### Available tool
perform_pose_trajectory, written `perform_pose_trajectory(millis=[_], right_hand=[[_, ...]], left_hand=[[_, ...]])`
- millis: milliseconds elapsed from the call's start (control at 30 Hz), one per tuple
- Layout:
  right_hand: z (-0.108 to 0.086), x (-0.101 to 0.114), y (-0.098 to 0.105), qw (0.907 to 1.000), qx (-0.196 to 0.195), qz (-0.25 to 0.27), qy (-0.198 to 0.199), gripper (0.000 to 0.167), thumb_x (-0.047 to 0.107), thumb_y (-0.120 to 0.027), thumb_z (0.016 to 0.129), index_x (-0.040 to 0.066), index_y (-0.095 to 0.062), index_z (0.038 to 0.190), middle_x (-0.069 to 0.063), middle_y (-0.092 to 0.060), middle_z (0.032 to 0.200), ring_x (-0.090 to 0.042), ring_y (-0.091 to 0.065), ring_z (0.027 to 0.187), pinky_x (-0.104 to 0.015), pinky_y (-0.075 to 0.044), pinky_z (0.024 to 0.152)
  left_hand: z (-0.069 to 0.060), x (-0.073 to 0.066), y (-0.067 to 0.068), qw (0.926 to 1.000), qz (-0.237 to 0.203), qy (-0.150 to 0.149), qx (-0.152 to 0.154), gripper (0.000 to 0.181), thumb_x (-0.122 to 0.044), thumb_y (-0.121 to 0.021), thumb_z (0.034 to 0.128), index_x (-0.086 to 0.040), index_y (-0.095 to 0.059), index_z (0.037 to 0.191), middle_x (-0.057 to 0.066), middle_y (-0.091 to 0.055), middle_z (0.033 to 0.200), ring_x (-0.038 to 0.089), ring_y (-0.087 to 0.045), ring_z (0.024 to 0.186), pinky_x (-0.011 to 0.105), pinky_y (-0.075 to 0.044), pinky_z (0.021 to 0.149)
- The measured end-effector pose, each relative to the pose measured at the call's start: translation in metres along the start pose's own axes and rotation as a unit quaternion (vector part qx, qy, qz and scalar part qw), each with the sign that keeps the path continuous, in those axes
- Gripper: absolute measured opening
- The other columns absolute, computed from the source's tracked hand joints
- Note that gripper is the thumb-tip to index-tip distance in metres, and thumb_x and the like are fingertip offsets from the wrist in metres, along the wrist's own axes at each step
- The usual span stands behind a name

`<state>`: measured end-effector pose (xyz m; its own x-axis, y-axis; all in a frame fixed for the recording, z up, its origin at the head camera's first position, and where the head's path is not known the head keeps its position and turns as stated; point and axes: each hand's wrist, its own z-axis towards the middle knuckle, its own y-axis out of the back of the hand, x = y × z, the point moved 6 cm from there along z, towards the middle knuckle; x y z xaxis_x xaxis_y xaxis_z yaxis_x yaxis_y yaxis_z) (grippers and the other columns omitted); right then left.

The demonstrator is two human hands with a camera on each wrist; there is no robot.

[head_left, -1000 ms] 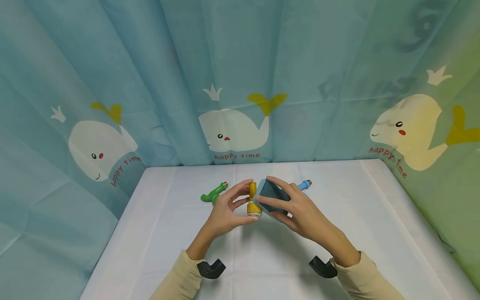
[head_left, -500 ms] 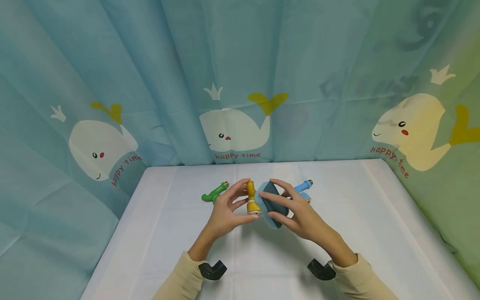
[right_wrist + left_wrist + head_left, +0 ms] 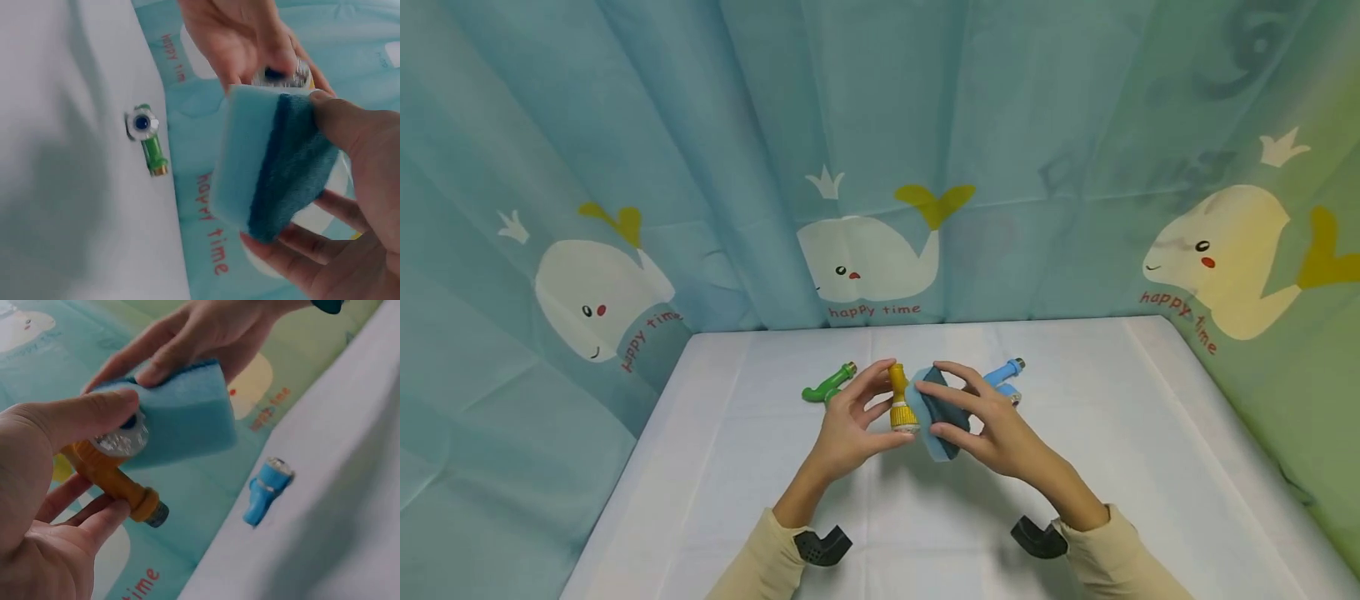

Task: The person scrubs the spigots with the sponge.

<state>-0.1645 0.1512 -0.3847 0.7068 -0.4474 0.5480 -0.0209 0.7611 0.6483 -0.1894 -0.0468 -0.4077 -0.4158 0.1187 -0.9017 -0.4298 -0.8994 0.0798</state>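
The printed curtain (image 3: pixel 730 167) closes off the back and sides of the bench (image 3: pixel 662 517); we judge that it limits wide arm swings. Both work items are held above the bench, so a lost grip could drop either onto its white cover. The right hand (image 3: pixel 1003 425) grips the sponge from its dark side, and the left hand (image 3: pixel 846 425) pinches the work item by its two ends. With the hands this close, an overlong stroke could knock the fingers together.

The sponge (image 3: pixel 190 425) turns its pale foam toward the left hand; loose fingertip pressure could let it twist or fold. The yellow fitting (image 3: pixel 902 415) sits between the left thumb and fingers, right at the foam; we cannot tell how firmly they meet. Hard sideways rubbing could spin it out, since the thumb bears on its silvery face (image 3: pixel 125 442).

Beyond the hands, we find the blue fitting (image 3: pixel 1002 373) behind the right and the green fitting (image 3: pixel 827 386) behind the left; each is partly masked from the head view and could be nudged by a forward reach.
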Motion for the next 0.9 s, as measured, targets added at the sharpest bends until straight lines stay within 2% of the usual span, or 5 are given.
perform_pose_trajectory(millis=[200, 333, 433, 667, 900], right_hand=[[0.006, 0.001, 0.007, 0.9995, -0.027, 0.007, -0.014, 0.063, 0.015, -0.083, 0.088, 0.024, -0.059, 0.146, -0.011, -0.044, 0.155, -0.026, -0.064, 0.11, -0.032, -0.06, 0.07], [0.01, 0.001, 0.001, 0.9994, -0.013, 0.022, -0.022, 0.06, 0.017, -0.079, 0.092, 0.022, -0.057, 0.148, -0.012, -0.044, 0.155, -0.025, -0.064, 0.111, -0.031, -0.06, 0.071], [0.006, -0.005, -0.002, 0.999, -0.004, 0.007, -0.043, 0.058, 0.015, -0.079, 0.093, 0.021, -0.058, 0.147, -0.015, -0.044, 0.154, -0.02, -0.064, 0.096, -0.03, -0.058, 0.066], [0.005, -0.006, 0.002, 0.9976, -0.046, -0.002, -0.052, 0.06, 0.015, -0.081, 0.09, 0.022, -0.059, 0.146, -0.014, -0.044, 0.153, -0.017, -0.062, 0.09, -0.026, -0.058, 0.062], [0.003, -0.013, -0.001, 0.9959, -0.005, -0.043, -0.079, 0.055, 0.021, -0.079, 0.093, 0.022, -0.06, 0.145, -0.018, -0.046, 0.15, -0.013, -0.06, 0.077, -0.026, -0.054, 0.06]], left_hand=[[-0.003, -0.003, 0.0, 0.9996, -0.027, -0.001, 0.007, 0.091, 0.013, -0.084, 0.0762, -0.011, -0.044, 0.154, 0.021, -0.05, 0.145, 0.035, -0.052, 0.133, 0.041, -0.051, 0.106], [-0.003, -0.009, -0.001, 0.9994, -0.025, -0.019, 0.014, 0.09, 0.009, -0.085, 0.0778, -0.008, -0.042, 0.155, 0.021, -0.051, 0.143, 0.033, -0.052, 0.132, 0.041, -0.051, 0.106], [-0.002, -0.013, -0.001, 0.9991, -0.031, -0.025, 0.012, 0.089, 0.009, -0.085, 0.0775, -0.007, -0.043, 0.154, 0.023, -0.051, 0.141, 0.035, -0.053, 0.13, 0.041, -0.052, 0.105], [-0.002, -0.015, -0.001, 0.9986, -0.043, -0.027, 0.018, 0.091, 0.012, -0.085, 0.076, -0.005, -0.041, 0.155, 0.025, -0.051, 0.138, 0.039, -0.053, 0.129, 0.041, -0.053, 0.104], [-0.004, -0.015, -0.001, 0.9977, -0.053, -0.033, 0.025, 0.089, 0.007, -0.085, 0.0785, -0.003, -0.04, 0.155, 0.029, -0.048, 0.14, 0.04, -0.053, 0.129, 0.042, -0.052, 0.105]])
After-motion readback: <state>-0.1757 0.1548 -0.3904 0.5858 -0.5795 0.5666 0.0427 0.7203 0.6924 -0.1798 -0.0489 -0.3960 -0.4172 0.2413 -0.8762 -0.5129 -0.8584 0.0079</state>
